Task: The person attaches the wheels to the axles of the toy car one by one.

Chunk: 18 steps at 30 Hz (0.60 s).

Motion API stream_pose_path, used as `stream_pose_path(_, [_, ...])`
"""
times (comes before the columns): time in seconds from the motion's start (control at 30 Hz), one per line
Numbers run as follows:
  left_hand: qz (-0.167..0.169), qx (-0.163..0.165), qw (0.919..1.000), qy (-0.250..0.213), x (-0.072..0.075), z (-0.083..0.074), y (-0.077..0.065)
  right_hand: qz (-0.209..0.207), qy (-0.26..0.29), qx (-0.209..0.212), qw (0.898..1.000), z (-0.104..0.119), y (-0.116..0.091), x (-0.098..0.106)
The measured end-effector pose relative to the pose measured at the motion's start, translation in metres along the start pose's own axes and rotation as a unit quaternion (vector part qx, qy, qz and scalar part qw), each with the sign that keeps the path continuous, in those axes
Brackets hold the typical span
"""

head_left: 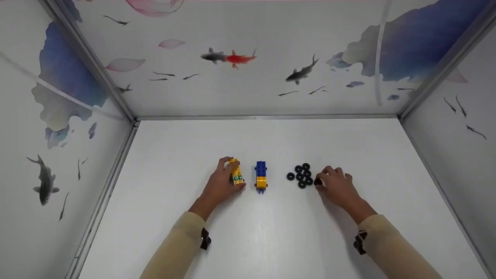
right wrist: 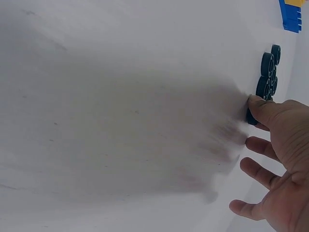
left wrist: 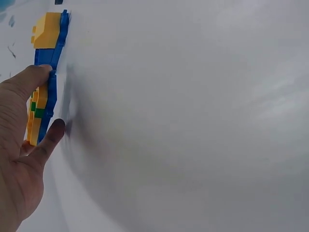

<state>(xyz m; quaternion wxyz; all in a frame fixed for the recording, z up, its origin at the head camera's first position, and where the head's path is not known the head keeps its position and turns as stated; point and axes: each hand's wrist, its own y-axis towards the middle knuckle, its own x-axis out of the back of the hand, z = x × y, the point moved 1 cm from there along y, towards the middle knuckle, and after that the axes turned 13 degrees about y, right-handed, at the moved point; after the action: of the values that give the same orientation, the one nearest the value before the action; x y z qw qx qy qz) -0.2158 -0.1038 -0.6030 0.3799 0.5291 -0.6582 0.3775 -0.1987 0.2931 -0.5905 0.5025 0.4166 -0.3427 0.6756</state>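
Observation:
My left hand (head_left: pixel 219 185) grips a yellow toy-brick car body (head_left: pixel 236 170) with a green patterned part, one finger and the thumb at its ends. From the left wrist view, its blue base shows beneath the yellow and green bricks (left wrist: pixel 38 112). Beside it on the table stands a second brick car body (head_left: pixel 261 170), blue with a yellow block. My right hand (head_left: pixel 338 188) pinches one black wheel (right wrist: pixel 251 117) between thumb and a finger, its other fingers spread. That wheel is at the right edge of a cluster of several black wheels (head_left: pixel 300 176).
The white table (head_left: pixel 255 240) is bordered by a back wall (head_left: pixel 252 93) and side walls (head_left: pixel 23 116) painted with fish and blue patches. Metal strips (head_left: pixel 255 117) run along the joints. One wheel (head_left: pixel 290 176) lies slightly left of the cluster.

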Motion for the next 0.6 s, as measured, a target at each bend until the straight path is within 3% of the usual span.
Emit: stream_pose_path(0.6, [-0.011,0.013,0.9926,-0.12,-0.0021,0.0007,0.0018,-0.032,0.0,0.009,0.999,-0.0032,-0.0038,0.0033])
